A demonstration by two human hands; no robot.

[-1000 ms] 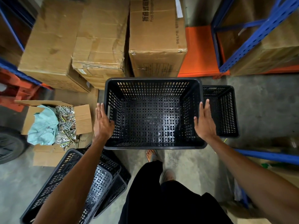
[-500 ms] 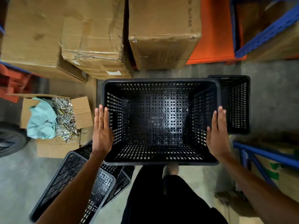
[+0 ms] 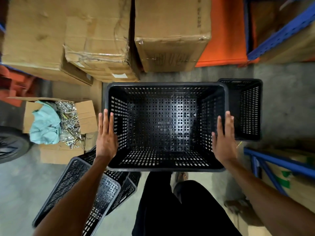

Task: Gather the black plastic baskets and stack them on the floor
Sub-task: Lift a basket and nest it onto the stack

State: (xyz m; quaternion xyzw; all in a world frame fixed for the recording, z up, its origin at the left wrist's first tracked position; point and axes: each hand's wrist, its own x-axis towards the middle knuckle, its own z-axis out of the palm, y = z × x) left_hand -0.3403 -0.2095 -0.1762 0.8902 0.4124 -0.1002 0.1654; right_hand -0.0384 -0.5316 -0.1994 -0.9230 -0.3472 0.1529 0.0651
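A large black perforated plastic basket [image 3: 166, 126] is held in front of me, opening up. My left hand [image 3: 106, 136] presses flat on its left wall with straight fingers. On the right wall lies my right hand [image 3: 224, 139], flat in the same way. Behind it to the right a second black basket [image 3: 245, 109] stands upright on the concrete floor. At lower left several more black baskets [image 3: 88, 189] lie tilted on the floor, partly hidden by my left arm.
Large cardboard boxes [image 3: 105, 36] stand behind the basket. An open carton [image 3: 59, 126] with metal screws and a teal cloth sits at left, beside a tyre [image 3: 12, 143]. Blue shelf frames [image 3: 279, 162] and an orange panel [image 3: 226, 31] close in the right side.
The held basket has come nearer to me and looks larger in view. Both hands keep the same flat press on its side walls. The view has tipped further down.
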